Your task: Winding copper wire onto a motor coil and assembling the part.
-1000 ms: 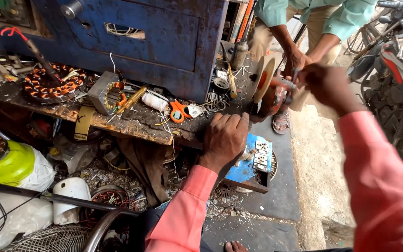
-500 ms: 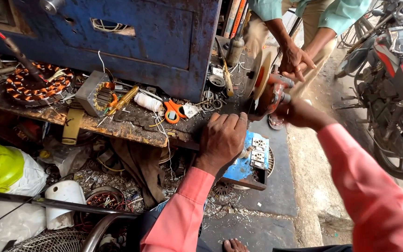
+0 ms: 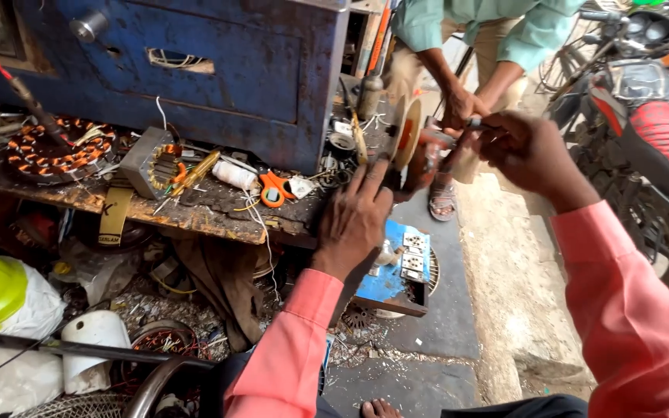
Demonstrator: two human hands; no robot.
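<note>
**Two hands at a small grinder on a cluttered bench**

While a blue metal cabinet [image 3: 218,85] fills the back of the scene, a worn wooden workbench [image 3: 195,213] runs beneath it, strewn with parts. To the right stands a parked motorcycle [image 3: 652,131], and another person in a green shirt [image 3: 497,27] bends in, one hand [image 3: 462,108] near the work. On the bench lie a round copper-wound stator [image 3: 56,151], a smaller square motor core [image 3: 156,166] and orange-handled scissors [image 3: 274,188] — all well apart from the hands. Below the bench edge sits a blue switch box [image 3: 392,271].

At the bench's right end stands a small grinder with a tan disc [image 3: 406,135], seen edge-on. The left hand [image 3: 358,217] rests flat on the bench corner, fingers spread and closed on nothing, fingertips just beside the disc. The right hand [image 3: 524,151] is pinched together on a thin metal rod [image 3: 475,122], held near the machine's red body — whether the rod touches it cannot be told.
</note>
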